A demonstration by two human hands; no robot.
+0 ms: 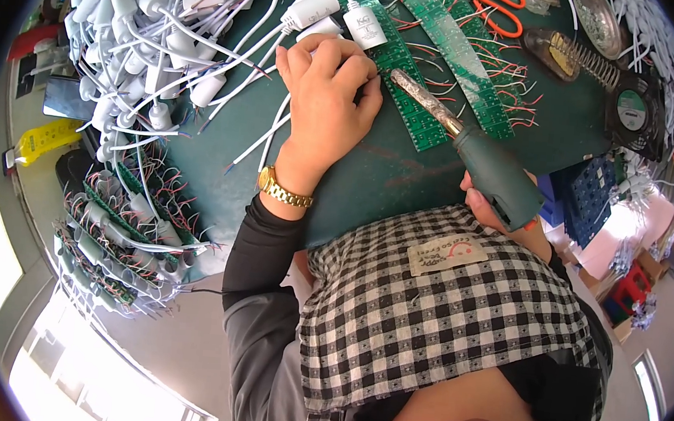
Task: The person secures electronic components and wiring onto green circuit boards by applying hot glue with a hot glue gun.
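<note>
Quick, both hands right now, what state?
Left hand: curled beside a green board; can't tell what's held.
Right hand: closed around the soldering iron.

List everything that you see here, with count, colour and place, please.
Adapters: many, white, upper left
Circuit strips: several, green, upper centre
Soldering iron: one, dark green, right-centre
Handled tool: one, orange, upper right
Metal coil: one, silver, upper right
Fan: one, black, right
Bottle: one, yellow, left
Flat boards: several, blue, right
Wired boards: many, green, left
Watch: one, gold, left wrist
Apron: one, black-and-white, torso
Left hand: one, bare, beside circuit strips
Right hand: one, bare, around iron handle
</note>
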